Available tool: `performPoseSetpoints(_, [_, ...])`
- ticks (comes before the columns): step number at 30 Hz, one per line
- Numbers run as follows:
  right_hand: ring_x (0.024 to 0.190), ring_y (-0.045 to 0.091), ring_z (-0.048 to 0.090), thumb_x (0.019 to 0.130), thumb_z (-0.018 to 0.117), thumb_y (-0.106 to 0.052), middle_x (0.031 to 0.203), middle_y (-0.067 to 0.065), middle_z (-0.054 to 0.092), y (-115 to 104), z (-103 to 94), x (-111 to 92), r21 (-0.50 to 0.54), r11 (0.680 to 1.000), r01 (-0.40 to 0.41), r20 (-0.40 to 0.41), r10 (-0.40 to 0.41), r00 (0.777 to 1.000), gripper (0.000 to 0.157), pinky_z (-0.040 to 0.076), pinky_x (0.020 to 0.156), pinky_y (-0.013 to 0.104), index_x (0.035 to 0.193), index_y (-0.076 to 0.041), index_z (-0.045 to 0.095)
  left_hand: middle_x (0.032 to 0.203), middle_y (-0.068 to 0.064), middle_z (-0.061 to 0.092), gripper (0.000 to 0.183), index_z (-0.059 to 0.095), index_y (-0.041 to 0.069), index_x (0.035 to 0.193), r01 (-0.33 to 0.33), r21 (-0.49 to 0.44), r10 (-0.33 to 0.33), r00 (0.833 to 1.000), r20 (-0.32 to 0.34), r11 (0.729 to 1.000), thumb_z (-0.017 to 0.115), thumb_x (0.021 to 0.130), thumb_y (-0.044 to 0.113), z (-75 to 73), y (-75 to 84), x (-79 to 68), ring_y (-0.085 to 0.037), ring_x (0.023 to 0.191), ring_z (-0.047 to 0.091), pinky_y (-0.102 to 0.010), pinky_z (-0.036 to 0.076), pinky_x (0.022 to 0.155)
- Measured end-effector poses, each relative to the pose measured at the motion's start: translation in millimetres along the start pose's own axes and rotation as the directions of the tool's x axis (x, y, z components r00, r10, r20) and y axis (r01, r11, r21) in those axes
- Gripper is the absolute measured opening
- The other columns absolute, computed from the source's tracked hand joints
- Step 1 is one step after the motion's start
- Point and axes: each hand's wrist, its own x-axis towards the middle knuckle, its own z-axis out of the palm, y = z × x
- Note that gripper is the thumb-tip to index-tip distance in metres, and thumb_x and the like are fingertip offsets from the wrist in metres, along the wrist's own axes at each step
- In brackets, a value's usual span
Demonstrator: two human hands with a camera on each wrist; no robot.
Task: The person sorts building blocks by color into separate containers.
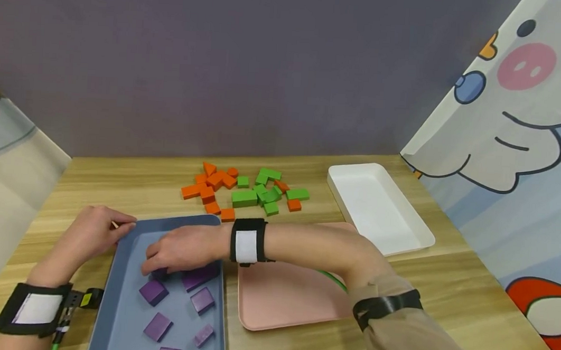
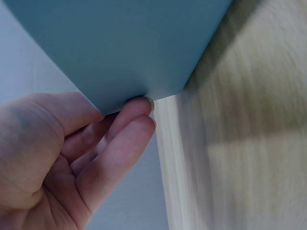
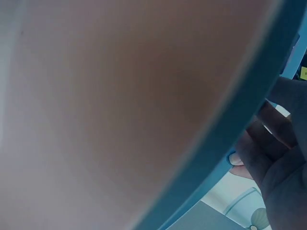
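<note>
While my left hand is pinching the blue tray at its far-left corner, presumably for steadiness, my right hand is hanging over purple blocks inside; grasp: cannot tell.

My feed shows me a grey wall at twelve o'clock, a cartoon backdrop at three, another backdrop at nine, a wooden table toward six.

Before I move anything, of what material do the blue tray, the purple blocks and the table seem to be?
Blue tray: probably plastic, matte; smooth, evenly coloured, thin-walled.
Purple blocks: perhaps painted wood or plastic, satin; crisp edges, faint sheen.
Table: wood or wood-look laminate, satin; streaky grain.
</note>
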Motion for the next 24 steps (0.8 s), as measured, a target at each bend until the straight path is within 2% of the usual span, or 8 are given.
performPoseSetpoints(4, [0.108,0.005,0.056,0.098,0.050,-0.025,0.128,-0.007,0.056,-1,2.6,0,-0.005,1.000,-0.004,0.001,0.004,1.000,0.036,0.044,0.089,0.017,0.134,-0.028,0.051,0.081,-0.019,0.071,0.021,0.073,-0.005,0.099,-0.004,0.003,0.004,1.000,-0.002,1.000,0.067,0.085,0.010,-0.5,-0.1,0.6,-0.009,0.051,0.046,-0.024,0.036,0.045])
performPoseSetpoints(13, [0.108,0.005,0.055,0.099,0.050,-0.027,0.131,-0.007,0.055,-3,4.9,-2,0.052,0.998,-0.036,0.013,0.035,0.999,0.042,0.042,0.092,0.017,0.140,-0.030,0.047,0.080,-0.018,0.071,0.022,0.073,-0.005,0.099,-0.014,0.009,0.014,1.000,-0.012,1.000,0.067,0.085,0.010,-1.3,-1.7,0.4,-0.010,0.053,0.047,-0.023,0.038,0.046])
performPoseSetpoints(20, [0.108,0.004,0.054,0.098,0.050,-0.031,0.134,-0.008,0.052,-3,2.4,-12,0.088,0.995,-0.051,-0.005,0.051,0.999,0.044,0.042,0.090,0.016,0.142,-0.031,0.045,0.079,-0.018,0.071,0.022,0.073,-0.005,0.100,-0.015,0.008,0.015,1.000,-0.023,1.000,0.066,0.085,0.009,-1.6,-1.3,-0.7,-0.009,0.048,0.045,-0.024,0.036,0.044])
performPoseSetpoints(24, [0.114,0.003,0.052,0.098,0.051,-0.031,0.135,-0.007,0.052,-2,-2.2,-25,0.092,0.994,-0.054,-0.032,0.057,0.998,0.044,0.039,0.096,0.016,0.141,-0.031,0.046,0.082,-0.022,0.070,0.024,0.071,-0.007,0.102,0.012,-0.012,-0.012,1.000,0.002,1.000,0.066,0.085,0.010,-1.7,-0.8,1.4,-0.011,0.051,0.049,-0.024,0.039,0.044])
